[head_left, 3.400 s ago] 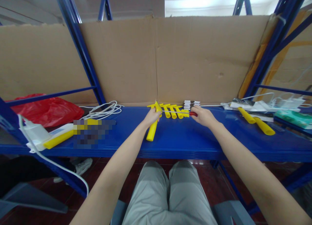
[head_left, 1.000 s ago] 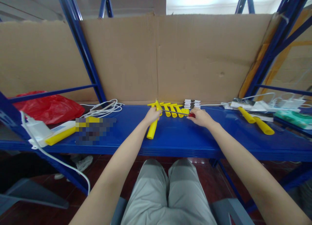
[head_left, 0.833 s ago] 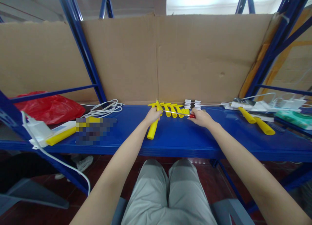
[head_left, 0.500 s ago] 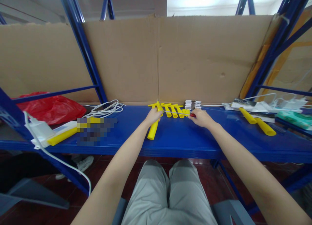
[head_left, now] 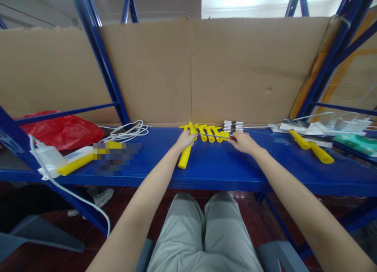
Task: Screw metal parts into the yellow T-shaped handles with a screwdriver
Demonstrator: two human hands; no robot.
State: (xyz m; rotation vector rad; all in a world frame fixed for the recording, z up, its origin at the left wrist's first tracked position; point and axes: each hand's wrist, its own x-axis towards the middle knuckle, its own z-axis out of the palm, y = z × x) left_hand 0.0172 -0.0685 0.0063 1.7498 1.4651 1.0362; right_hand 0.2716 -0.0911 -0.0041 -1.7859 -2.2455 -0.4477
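My left hand is closed around a yellow plastic part with a tubular handle, whose lower end points toward me on the shelf. In my right hand is a screwdriver with a red handle mostly covered by my fingers. Its thin metal shaft lies level and reaches left to the yellow part beside my left fingers; the exact contact of the tip is too small to make out. Behind the shaft stands a row of several similar yellow parts. A stack of small white-and-dark pieces sits behind my right hand.
The blue shelf has a cardboard wall behind it. To the left lie a red plastic bag, coiled white cable and a white adapter. Two yellow tubular pieces rest at the right. Blue posts flank the space.
Both hands keep almost the same place and grip. The camera view has shifted very slightly; nothing else has visibly moved.
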